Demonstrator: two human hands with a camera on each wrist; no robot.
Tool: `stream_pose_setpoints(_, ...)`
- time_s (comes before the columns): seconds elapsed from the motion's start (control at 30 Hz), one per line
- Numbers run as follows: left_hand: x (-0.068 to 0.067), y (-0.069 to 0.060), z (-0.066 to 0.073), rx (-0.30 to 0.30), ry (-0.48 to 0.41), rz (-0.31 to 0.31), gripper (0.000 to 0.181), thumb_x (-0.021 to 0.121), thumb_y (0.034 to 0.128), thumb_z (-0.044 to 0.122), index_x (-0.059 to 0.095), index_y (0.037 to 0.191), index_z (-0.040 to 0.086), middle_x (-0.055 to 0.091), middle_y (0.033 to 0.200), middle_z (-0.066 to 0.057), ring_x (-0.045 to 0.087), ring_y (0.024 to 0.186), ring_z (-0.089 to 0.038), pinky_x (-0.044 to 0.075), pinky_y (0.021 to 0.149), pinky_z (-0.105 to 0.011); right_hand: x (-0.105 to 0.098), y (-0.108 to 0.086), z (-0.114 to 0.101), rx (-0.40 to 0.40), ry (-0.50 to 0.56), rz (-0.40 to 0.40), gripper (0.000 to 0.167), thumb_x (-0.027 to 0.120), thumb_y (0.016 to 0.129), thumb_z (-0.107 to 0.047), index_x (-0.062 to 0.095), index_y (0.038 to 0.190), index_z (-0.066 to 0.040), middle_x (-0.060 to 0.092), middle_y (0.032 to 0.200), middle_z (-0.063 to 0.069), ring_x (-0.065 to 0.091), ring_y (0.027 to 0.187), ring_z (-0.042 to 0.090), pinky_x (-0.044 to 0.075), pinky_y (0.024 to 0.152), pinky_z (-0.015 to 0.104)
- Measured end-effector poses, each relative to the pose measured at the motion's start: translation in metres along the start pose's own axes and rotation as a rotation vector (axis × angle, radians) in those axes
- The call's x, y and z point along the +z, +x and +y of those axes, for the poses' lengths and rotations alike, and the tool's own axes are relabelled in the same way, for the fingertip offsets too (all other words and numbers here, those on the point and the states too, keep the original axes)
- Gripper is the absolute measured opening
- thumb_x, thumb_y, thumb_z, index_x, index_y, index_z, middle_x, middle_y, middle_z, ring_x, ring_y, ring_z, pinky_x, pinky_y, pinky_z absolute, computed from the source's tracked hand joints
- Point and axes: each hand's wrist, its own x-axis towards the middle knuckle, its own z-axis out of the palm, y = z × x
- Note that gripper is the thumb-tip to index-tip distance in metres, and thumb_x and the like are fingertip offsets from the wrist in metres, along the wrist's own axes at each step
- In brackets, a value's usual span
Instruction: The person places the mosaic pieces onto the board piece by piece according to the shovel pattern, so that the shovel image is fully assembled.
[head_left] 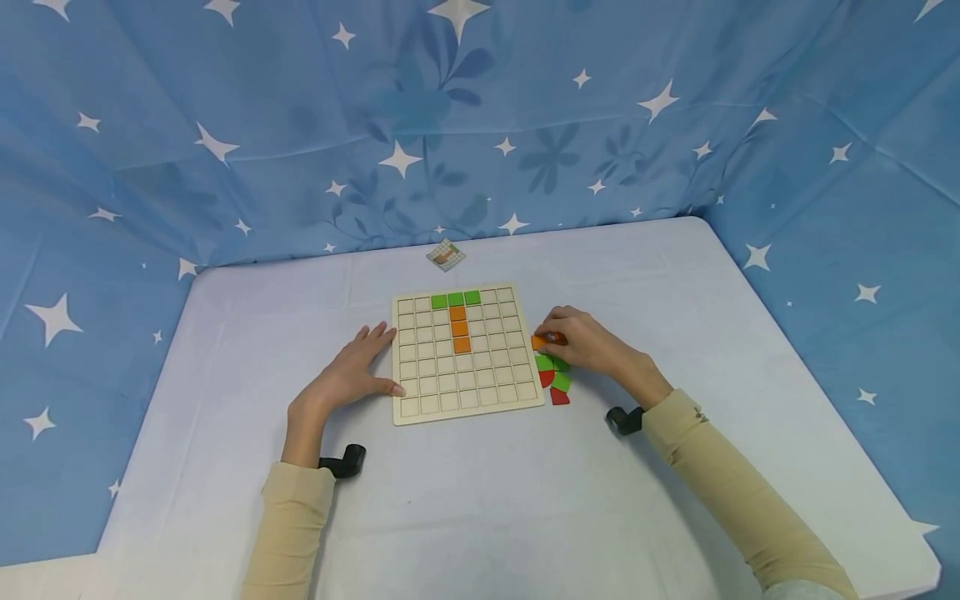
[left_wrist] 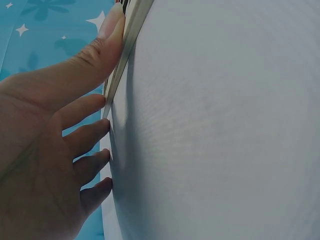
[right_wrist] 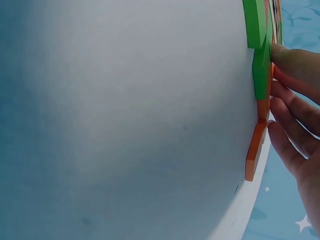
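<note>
A wooden grid board (head_left: 427, 367) lies on the table, with three green square tiles (head_left: 456, 299) in its top row and three orange square tiles (head_left: 460, 328) in a column beneath. My left hand (head_left: 348, 375) rests at the board's left edge, fingers spread, its thumb (left_wrist: 102, 45) on the rim. Beside the board's right edge, my right hand (head_left: 581, 337) pinches an orange tile (head_left: 537, 342) among loose pieces. Green pieces (right_wrist: 261, 75) and another orange piece (right_wrist: 254, 155) lie close under its fingertips. The fingers partly hide the pieces.
Loose red pieces (head_left: 559, 397) and green pieces (head_left: 561, 382) lie right of the board. A small patterned card (head_left: 446, 255) lies behind it. The white table (head_left: 480, 508) meets a blue starred curtain (head_left: 480, 167) at the back and sides.
</note>
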Motion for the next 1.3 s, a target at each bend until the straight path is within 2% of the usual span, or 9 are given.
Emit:
stream_pose_setpoints(0.5,0.0001,0.0007,0.0035,-0.004,-0.003,0.001,0.107,0.087,0.0824,0.035,0.024,0.164,0.006,0.011,0.173,-0.016,0.000,0.160,-0.042,0.008,0.125,-0.067,-0.0004,-0.0006,-0.0015,0.030,-0.064,0.025,0.027,0.083,0.088,-0.020,0.077,0.106,-0.002,0.066,0.093,0.005,0.055,0.084,0.019,0.053,0.075,0.032)
stream_pose_setpoints(1.0,0.0018,0.0033,0.0026,0.000,-0.004,-0.001,0.108,0.087,0.0820,0.036,0.024,0.164,0.006,0.011,0.173,-0.017,0.000,0.159,-0.042,0.009,0.125,-0.067,-0.0032,-0.0013,-0.0030,0.065,-0.049,0.012,0.026,0.082,0.089,-0.022,0.077,0.106,-0.002,0.066,0.093,0.005,0.055,0.085,0.019,0.052,0.074,0.031)
stream_pose_setpoints(1.3,0.0005,-0.0013,0.0035,-0.007,-0.012,0.002,0.107,0.087,0.0824,0.033,0.023,0.164,0.005,0.011,0.173,-0.017,0.000,0.159,-0.042,0.008,0.125,-0.067,-0.0049,-0.0020,-0.0037,0.049,-0.028,0.019,0.028,0.082,0.089,-0.024,0.076,0.106,-0.003,0.066,0.093,0.005,0.056,0.084,0.018,0.054,0.074,0.030)
